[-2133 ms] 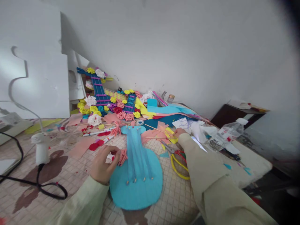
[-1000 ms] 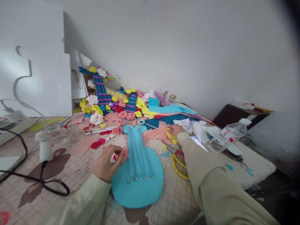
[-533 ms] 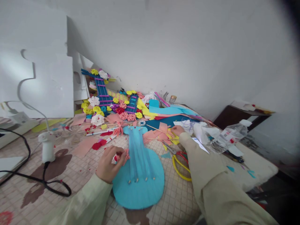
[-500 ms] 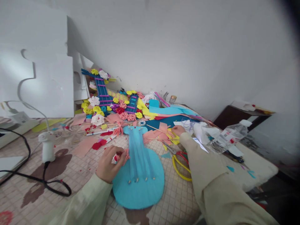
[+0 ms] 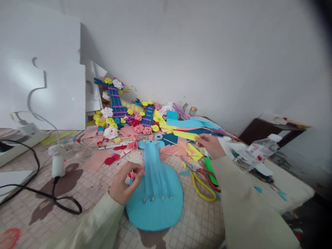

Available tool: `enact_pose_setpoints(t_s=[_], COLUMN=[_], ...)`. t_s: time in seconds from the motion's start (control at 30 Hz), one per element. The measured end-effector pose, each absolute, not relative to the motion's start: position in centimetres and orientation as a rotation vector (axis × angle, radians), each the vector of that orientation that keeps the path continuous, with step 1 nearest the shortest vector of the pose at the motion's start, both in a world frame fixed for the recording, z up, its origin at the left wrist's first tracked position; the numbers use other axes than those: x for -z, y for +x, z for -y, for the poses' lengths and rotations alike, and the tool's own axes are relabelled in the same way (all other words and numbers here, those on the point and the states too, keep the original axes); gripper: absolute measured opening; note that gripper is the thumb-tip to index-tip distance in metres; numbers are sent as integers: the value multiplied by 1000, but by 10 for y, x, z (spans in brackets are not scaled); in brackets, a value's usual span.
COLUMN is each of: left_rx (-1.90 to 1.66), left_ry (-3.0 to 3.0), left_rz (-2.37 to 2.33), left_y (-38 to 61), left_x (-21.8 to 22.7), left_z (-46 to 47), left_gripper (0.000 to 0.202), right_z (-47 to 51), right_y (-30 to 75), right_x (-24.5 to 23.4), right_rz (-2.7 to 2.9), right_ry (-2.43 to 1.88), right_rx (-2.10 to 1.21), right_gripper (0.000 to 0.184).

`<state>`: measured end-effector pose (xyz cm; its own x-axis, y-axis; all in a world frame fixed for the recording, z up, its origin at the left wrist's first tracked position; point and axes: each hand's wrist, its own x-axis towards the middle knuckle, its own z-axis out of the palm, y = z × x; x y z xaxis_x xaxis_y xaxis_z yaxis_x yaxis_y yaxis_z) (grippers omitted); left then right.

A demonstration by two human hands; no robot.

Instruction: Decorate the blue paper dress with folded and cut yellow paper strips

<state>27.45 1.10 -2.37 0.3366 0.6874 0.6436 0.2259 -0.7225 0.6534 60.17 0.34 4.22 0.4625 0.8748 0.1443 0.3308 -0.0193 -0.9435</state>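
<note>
In the middle of the table lies a blue paper guitar with several strings running along it. My left hand, at the guitar's left side, is closed with its fingertips on a pink paper flower. Toward the back right, my right hand pinches the end of a yellow paper strip, lifted over the pile of paper scraps. Below that hand, scissors with yellow and red handles lie on the table beside a green object. Another yellow paper piece lies near the scissor blades.
At the left stands a white hot glue gun with a black cable. Decorated guitars with paper flowers lean at the back. A clear plastic bottle lies at the right. Pink paper sheets and markers are scattered about.
My right hand has raised the yellow paper strip from the scraps, uncovering the scissor handles and the green object. My left hand stays by the guitar with the pink flower. The view has shifted slightly.
</note>
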Motion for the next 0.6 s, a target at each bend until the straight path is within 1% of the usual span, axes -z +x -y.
enact_pose_setpoints(t_s=[0.1,0.2,0.33,0.43,0.5,0.6], left_rx=[-1329,-1285,-1256,-1243,-1210,-1164], left_ry=[1871,1701,1570,1489,1456,1425], left_rz=[-768,-742,-730,-747,-758,-770], left_y=[276,279,282,282,282,283], left_x=[21,19,19,20,21,24], left_z=[-10,-12,-17,-17,-16,-15], left_gripper=[6,15,20,23,21,18], right_z=[1,1,-5,-6,-3,5], right_y=[540,487,448,439,438,441], right_x=[-42,-32,-10,7,15,19], right_rz=[1089,1055,1001,993,998,1129], right_ry=[-1369,-1214,-1108,-1069,-1054,-1027], right_rx=[-962,-1309,-1617,-1702,-1708,-1569], right_gripper=[24,27,30,28,27,28])
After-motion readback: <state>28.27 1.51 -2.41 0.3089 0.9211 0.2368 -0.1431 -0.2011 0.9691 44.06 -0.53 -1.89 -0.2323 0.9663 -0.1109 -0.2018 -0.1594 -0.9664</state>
